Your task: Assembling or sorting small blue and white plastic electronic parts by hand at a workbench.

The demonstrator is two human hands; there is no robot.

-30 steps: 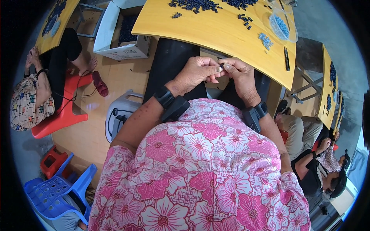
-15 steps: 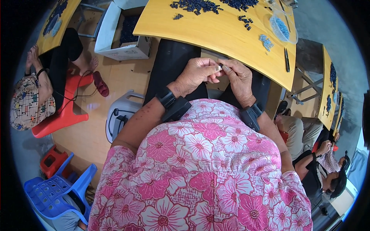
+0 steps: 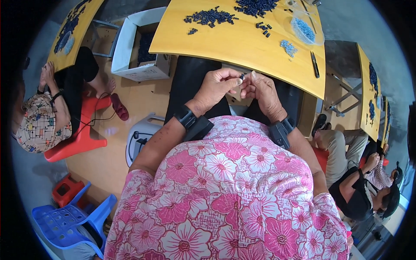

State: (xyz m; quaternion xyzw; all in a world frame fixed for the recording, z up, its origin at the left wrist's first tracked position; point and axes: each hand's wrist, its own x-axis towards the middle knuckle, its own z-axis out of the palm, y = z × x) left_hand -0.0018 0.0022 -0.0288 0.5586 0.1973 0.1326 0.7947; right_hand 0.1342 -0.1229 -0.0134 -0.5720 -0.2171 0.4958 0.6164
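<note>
Just off the near edge of the yellow table [image 3: 208, 41], above my lap, my left hand [image 3: 215, 89] pinches a small dark cylindrical part [image 3: 242, 76] between thumb and forefinger. Close beside it is my right hand [image 3: 265, 92], its fingers curled and its thumb near the forefinger; whatever they pinch is too small to make out. Similar dark parts lie on the table in a loose pile [image 3: 211, 17] and a denser pile [image 3: 256, 6]. A few more dark parts [image 3: 263, 28] sit apart, near a little heap of pale blue pieces [image 3: 288, 48].
A clear bowl [image 3: 303, 31] of pale blue pieces and black snips [image 3: 315, 65] are at the table's right. An open white carton [image 3: 141, 73] stands on the floor at left. People sit on both sides; red [image 3: 78, 141] and blue [image 3: 65, 221] plastic stools are at left.
My hands have parted slightly; the dark part stays in my left fingers while my right thumb and forefinger have drawn off it. The whole view has shifted a little.
</note>
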